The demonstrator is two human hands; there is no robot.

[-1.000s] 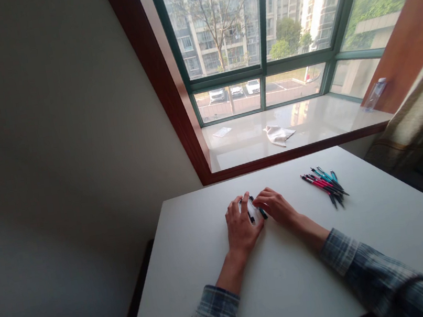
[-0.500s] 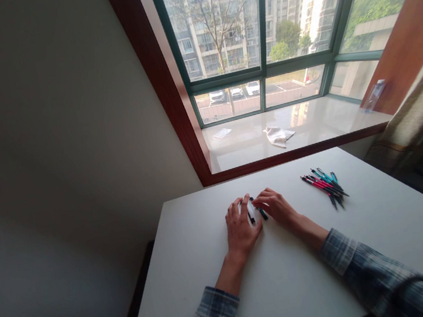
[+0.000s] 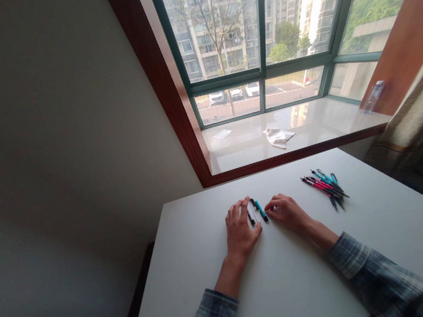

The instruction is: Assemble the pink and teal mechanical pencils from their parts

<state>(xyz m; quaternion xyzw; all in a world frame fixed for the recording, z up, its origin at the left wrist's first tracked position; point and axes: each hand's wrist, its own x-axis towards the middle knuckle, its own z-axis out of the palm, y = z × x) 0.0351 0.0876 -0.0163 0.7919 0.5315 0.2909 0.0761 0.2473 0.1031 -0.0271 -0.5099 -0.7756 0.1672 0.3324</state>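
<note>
My left hand (image 3: pixel 241 229) rests on the white table with its fingers spread. Its index finger and thumb are at either end of a small row of pens, partly covering them. Within that row, a clear-barrelled pen with a black end (image 3: pixel 252 218) shows beside the fingers, and a teal pen with a black end (image 3: pixel 261 211) lies to its right. Just right of the teal pen is my right hand (image 3: pixel 288 214), its fingers loosely bent and nothing visible between them. Farther right, several red, teal and black pens (image 3: pixel 324 186) lie in a loose pile.
The white table (image 3: pixel 196 267) meets a window sill (image 3: pixel 242 154) at its far side. A crumpled white cloth (image 3: pixel 279 137), a paper piece (image 3: pixel 222 134) and a clear bottle (image 3: pixel 374 97) are on the sill. A curtain (image 3: pixel 408 118) hangs on the right; a wall (image 3: pixel 55 150) borders the left.
My right hand has drawn back to the right from the teal pen, which now shows more fully beside the others. My left hand has hardly moved.
</note>
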